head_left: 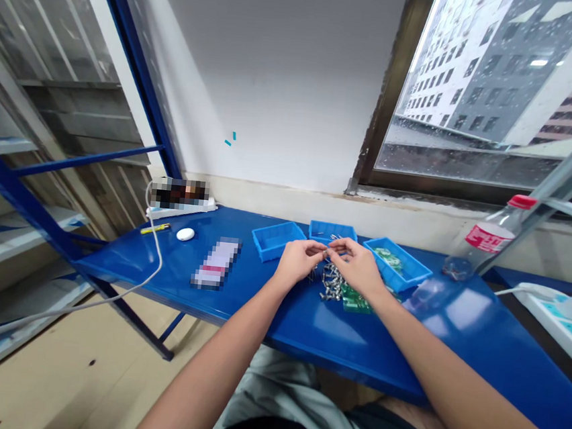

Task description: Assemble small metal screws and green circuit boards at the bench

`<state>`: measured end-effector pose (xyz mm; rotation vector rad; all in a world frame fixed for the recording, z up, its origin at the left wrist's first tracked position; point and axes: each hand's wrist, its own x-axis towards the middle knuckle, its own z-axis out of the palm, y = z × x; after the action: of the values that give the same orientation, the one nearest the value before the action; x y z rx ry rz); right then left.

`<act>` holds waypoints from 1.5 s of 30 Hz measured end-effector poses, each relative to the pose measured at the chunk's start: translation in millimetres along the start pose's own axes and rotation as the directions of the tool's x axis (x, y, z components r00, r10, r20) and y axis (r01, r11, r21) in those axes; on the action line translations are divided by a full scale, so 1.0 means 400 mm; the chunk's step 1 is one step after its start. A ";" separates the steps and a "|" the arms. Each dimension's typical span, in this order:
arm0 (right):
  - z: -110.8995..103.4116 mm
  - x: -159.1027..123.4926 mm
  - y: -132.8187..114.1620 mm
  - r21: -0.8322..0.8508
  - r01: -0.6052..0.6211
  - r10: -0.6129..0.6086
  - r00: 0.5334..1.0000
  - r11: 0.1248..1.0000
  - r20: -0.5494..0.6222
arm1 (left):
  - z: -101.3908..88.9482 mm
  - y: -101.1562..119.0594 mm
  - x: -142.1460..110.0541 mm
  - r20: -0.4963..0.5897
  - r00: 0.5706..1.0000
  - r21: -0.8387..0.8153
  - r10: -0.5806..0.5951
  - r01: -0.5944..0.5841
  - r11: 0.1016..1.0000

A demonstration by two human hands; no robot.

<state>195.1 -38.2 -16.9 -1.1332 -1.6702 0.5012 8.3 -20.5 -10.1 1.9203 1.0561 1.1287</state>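
My left hand (299, 258) and my right hand (356, 265) meet over the blue table (238, 291), fingertips pinched together on a small metal part (326, 251) between them. Just below lies a heap of small silver metal parts (330, 285). A green circuit board (356, 301) rests on the table under my right wrist. Behind the hands stand three blue trays: an empty-looking left one (277, 241), a middle one (332, 231), and a right one (396, 263) holding green boards.
A clear plastic bottle (485, 244) with a red cap leans at the right. White power strips sit at the far right (559, 322) and back left (180, 210), the latter's cable hanging off the table edge. A white round object (185, 234) and a yellow pen (154, 229) lie left.
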 end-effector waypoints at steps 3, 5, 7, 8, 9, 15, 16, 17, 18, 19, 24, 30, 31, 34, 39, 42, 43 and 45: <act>0.003 0.002 0.010 0.029 -0.025 0.024 1.000 0.999 0.017 | 0.003 -0.001 0.002 -0.016 1.000 0.002 0.014 -0.014 1.000; 0.006 0.003 0.020 0.047 -0.033 0.032 0.999 0.998 0.037 | 0.006 0.000 0.003 -0.038 0.999 -0.017 0.019 -0.020 1.000; 0.010 0.003 0.026 0.052 -0.032 0.029 0.998 0.998 0.049 | 0.007 0.001 0.004 -0.049 0.999 -0.047 0.024 -0.027 0.999; 0.012 0.002 0.027 0.046 -0.027 0.025 0.998 0.999 0.052 | 0.008 0.001 0.004 -0.047 0.998 -0.063 0.029 -0.032 0.997; 0.013 0.002 0.026 0.037 -0.020 0.018 0.998 0.999 0.055 | 0.008 0.001 0.004 -0.044 0.998 -0.077 0.033 -0.036 0.996; 0.003 0.004 0.008 -0.086 0.066 -0.064 0.998 0.994 0.023 | 0.003 0.012 0.000 -0.058 0.996 0.051 0.062 -0.060 0.997; 0.001 0.006 0.006 -0.108 0.081 -0.081 0.997 0.991 0.012 | 0.002 0.014 -0.002 -0.046 0.996 0.099 0.080 -0.076 0.992; -0.002 0.008 0.006 -0.127 0.094 -0.095 0.996 0.987 0.000 | 0.003 0.016 -0.003 -0.024 0.994 0.146 0.103 -0.098 0.984; -0.004 0.010 0.006 -0.142 0.105 -0.107 0.994 0.984 -0.009 | 0.004 0.018 -0.005 0.006 0.992 0.185 0.125 -0.124 0.975; -0.005 0.013 0.008 -0.154 0.114 -0.118 0.993 0.981 -0.017 | 0.006 0.019 -0.007 0.040 0.989 0.209 0.144 -0.149 0.967; -0.006 0.018 0.011 -0.170 0.164 -0.166 0.986 0.972 0.003 | 0.008 0.029 -0.014 0.041 0.995 0.137 0.095 -0.100 0.985; -0.004 0.008 -0.004 -0.200 0.222 -0.220 0.975 0.954 0.032 | -0.001 0.036 -0.010 0.006 0.999 -0.027 0.039 -0.039 0.999; -0.004 0.006 -0.006 -0.200 0.226 -0.224 0.974 0.953 0.034 | -0.002 0.034 -0.008 -0.001 1.000 -0.040 0.031 -0.031 0.999; -0.002 0.003 -0.012 -0.173 0.210 -0.209 0.978 0.962 0.023 | -0.005 0.026 -0.004 -0.048 0.997 -0.030 0.053 -0.054 0.998; -0.002 -0.007 -0.016 -0.209 0.289 -0.261 0.953 0.934 0.152 | -0.029 0.022 -0.004 -0.159 0.958 0.309 0.239 -0.181 0.934; 0.003 -0.016 -0.014 -0.225 0.445 -0.357 0.869 0.867 0.342 | -0.050 0.020 -0.005 -0.164 0.943 0.526 0.289 -0.164 0.834; 0.006 -0.018 -0.014 -0.231 0.474 -0.368 0.847 0.850 0.385 | -0.056 0.018 -0.005 -0.181 0.939 0.576 0.294 -0.141 0.805; 0.012 -0.021 -0.012 -0.250 0.497 -0.360 0.823 0.831 0.439 | -0.066 0.013 -0.005 -0.214 0.930 0.654 0.299 -0.091 0.751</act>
<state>189.1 -46.6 -19.4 -0.8839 -2.3568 0.1171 -14.5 -21.1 4.2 2.4843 1.5959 1.3332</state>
